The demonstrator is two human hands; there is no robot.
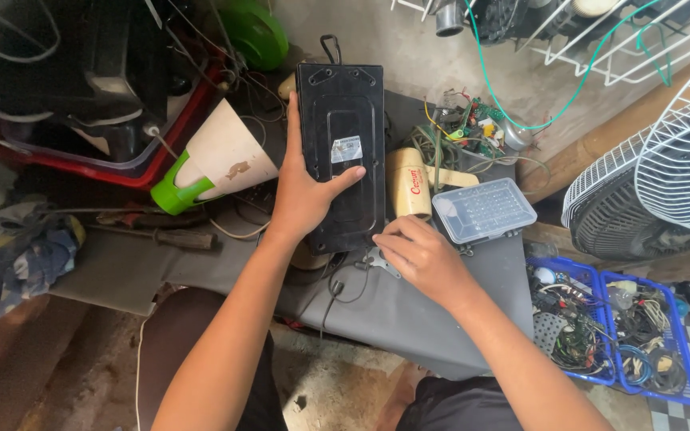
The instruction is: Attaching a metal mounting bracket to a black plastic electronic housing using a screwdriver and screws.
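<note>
My left hand (307,191) grips a black rectangular plastic device case (343,120) by its left edge, thumb laid across its face just below a small white sticker. The case lies lengthwise on a grey work surface (425,311). My right hand (423,257) rests fingers curled at the case's lower right corner, over a small metal tool or part (374,260) that is mostly hidden. A thin black cable (335,289) trails from under the case toward me.
A clear plastic parts box (484,209) sits right of the case, beside a cream cylinder (409,182) and tangled wires (463,132). A cream cone with green handle (216,164) lies left. White fan grilles (664,175) and blue baskets of cables (616,327) stand right.
</note>
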